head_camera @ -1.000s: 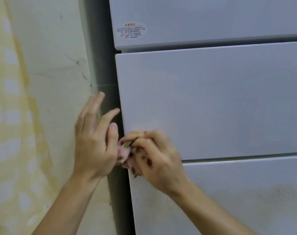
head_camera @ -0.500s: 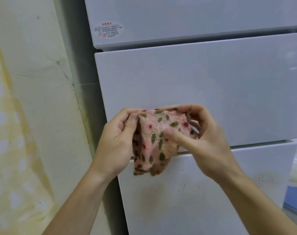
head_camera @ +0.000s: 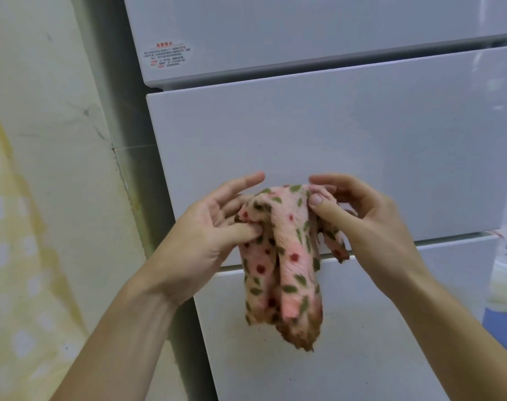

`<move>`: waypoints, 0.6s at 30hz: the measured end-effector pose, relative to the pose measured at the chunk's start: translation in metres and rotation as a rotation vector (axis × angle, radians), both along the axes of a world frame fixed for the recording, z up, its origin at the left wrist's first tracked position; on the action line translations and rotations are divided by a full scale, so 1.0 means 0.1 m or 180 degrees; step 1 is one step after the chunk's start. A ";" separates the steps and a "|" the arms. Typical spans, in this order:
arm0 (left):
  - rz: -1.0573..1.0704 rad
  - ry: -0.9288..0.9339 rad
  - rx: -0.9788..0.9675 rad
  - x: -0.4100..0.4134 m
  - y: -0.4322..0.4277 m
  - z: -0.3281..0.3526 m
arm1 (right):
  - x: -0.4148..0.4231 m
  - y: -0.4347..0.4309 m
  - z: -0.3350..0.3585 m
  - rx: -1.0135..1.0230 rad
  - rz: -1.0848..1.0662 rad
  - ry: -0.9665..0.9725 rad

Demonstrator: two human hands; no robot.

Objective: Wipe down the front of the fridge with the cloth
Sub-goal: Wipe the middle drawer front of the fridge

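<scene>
The white fridge [head_camera: 347, 140] fills the view, with three stacked door panels. A pink cloth [head_camera: 284, 267] with green and red spots hangs in folds in front of the seam between the middle and lower panels. My left hand [head_camera: 211, 233] pinches the cloth's left top edge with its thumb, the other fingers stretched out. My right hand [head_camera: 359, 218] pinches the right top edge between thumb and curled fingers. The cloth hangs clear of the fridge face. Small dark specks dot the lower panel [head_camera: 362, 357].
A label with red and black print [head_camera: 167, 55] sits on the upper panel. A pale wall [head_camera: 43, 140] with yellowish stains stands to the left, close to the fridge's grey side. Blue and white items [head_camera: 504, 319] show at the right edge.
The cloth has been pulled out of a bunch at the fridge's left edge and shaken open; it now hangs longer, held between both hands in front of the middle of the fridge.
</scene>
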State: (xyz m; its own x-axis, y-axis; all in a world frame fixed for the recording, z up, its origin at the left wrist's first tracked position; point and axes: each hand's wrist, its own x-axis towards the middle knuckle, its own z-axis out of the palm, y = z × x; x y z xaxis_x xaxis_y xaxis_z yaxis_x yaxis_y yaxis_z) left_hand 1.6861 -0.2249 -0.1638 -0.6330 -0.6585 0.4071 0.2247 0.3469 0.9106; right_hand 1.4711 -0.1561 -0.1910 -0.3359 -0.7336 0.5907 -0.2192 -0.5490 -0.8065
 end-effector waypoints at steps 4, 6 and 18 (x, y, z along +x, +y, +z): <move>0.1203 -0.0233 -0.0789 -0.13 0.07 0.01 | 0.05 0.06 -0.05 -0.0461 -0.0503 0.0769; 0.1547 -0.0248 -0.1084 -0.19 0.09 -0.01 | 0.18 0.09 -0.07 -0.0164 -0.0247 0.1053; 0.2751 -0.0701 -0.2496 -0.16 -0.02 -0.12 | 0.26 -0.05 -0.14 -0.0387 -0.1973 0.1842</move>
